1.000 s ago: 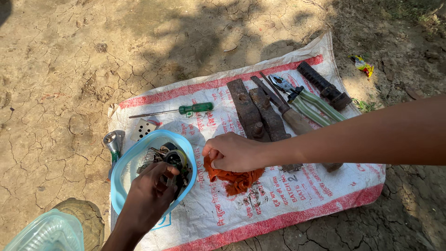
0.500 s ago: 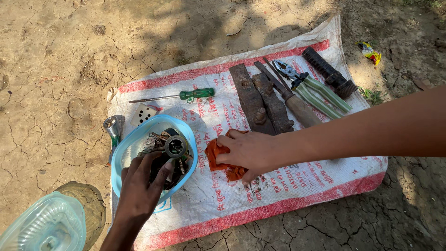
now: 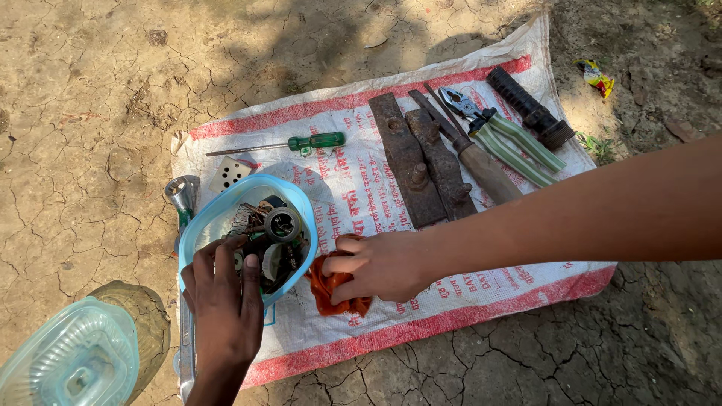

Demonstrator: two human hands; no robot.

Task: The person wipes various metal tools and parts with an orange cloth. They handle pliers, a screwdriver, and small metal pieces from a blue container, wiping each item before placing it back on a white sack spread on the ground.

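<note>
- Left hand [image 3: 222,301]: fingers dipped into the light-blue oval plastic bowl [image 3: 201,224], loosely curled over the dark metal parts [image 3: 274,225] inside; fingertips buried among them, so can't tell whether it's pinching anything.
- Right hand [image 3: 383,265]: fingers pressed together on the crumpled orange rag [image 3: 331,289], just right of the bowl; most of the rag hidden under the palm.
- Bowl contents a tangle: a round ring-shaped piece and some spring coils readable, the rest not.
- Bowl covers most of a silver metal wrench [image 3: 182,194]; only its head and a strip of the shank show.
- Clear pale-blue plastic lid [image 3: 71,361] cut off at the bottom-left corner.
- Surface: white woven plastic sack with red stripes [image 3: 361,188] spread flat on cracked dry earth [image 3: 90,113], outdoors, patchy shade.
- Also on the sack: green-handled screwdriver [image 3: 301,143], two rusty flat metal bars [image 3: 417,158], green-striped pliers [image 3: 504,135], black ribbed cylindrical grip [image 3: 526,105].
</note>
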